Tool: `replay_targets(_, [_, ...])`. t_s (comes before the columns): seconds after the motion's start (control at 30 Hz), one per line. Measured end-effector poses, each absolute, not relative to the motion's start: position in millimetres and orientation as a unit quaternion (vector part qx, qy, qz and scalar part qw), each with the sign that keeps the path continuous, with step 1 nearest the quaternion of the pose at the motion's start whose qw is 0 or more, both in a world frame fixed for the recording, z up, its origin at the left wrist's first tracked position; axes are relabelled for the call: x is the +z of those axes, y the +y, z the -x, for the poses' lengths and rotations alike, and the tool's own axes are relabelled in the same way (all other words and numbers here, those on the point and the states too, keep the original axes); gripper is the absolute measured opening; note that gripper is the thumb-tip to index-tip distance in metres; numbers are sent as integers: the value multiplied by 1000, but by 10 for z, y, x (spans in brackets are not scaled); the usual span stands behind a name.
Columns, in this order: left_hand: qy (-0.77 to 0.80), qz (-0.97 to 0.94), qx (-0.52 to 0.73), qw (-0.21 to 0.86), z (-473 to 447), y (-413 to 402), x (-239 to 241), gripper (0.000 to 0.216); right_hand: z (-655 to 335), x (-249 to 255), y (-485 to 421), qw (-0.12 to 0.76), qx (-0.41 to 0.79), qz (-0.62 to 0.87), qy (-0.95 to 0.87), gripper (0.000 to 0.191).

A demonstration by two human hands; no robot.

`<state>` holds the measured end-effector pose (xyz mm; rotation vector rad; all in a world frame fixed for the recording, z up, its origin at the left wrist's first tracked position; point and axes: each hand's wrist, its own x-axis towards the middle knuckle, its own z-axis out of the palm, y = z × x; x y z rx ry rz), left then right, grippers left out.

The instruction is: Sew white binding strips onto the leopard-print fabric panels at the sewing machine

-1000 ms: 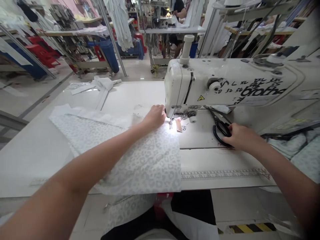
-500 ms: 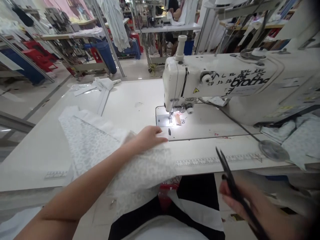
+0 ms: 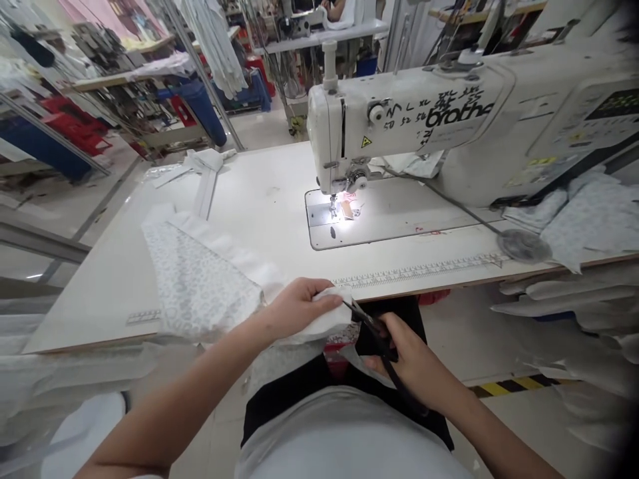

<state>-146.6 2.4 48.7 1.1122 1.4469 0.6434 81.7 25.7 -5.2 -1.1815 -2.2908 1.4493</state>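
White leopard-print fabric point(image 3: 200, 286) is lying across the near side of the tabletop point(image 3: 249, 179). What's the person doing with it?

Their left hand point(image 3: 299, 307) is holding a folded white edge point(image 3: 324, 320) of the cloth just off the tabletop's front edge. The fingers point(image 3: 319, 291) are pressed together, pinching the fold against the thumb.

And the right hand point(image 3: 417, 352)?

It's gripping black-handled scissors point(image 3: 384, 349), with its fingers point(image 3: 394, 326) curling around the handles. The blade tips are reaching that white fold, right beside the left hand. I can't tell from here whether the blades are open or shut.

So neither hand is working at the Brother sewing machine point(image 3: 399, 113)?

No, both are well in front of it. Its light is shining on the metal needle plate point(image 3: 319, 213), and a small tan scrap point(image 3: 347, 211) is lying just beside the presser foot.

What's on the right?

A pile of the same printed fabric point(image 3: 594, 219) is sitting beside the machine, and a grey cord point(image 3: 439, 199) is running across the tabletop to a round metal disc point(image 3: 523, 246). A printed ruler strip point(image 3: 419, 271) is lining the front of the tabletop. Further back, a co-worker point(image 3: 334, 5) is sitting at another machine.
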Motion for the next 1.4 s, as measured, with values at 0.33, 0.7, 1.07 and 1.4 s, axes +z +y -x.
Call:
replay_targets(0.33, [638,-424,281,578,1324,-105,269,29,-910,-257,20,71,396,463,-790,31])
replay_targets(0.7, [648,-468,215,561,1259,-286,232,26,-990,-386,-68,65,413,468,-779,37])
replay_targets(1.07, [697,-326,382,513,1311,-245,326,31,-1017,-361,-122,72,327,457,-824,26])
replay_targets(1.4, [679,-306,404,530,1239,-277,271,28,-839,-323,-104,95,355,475,-800,28])
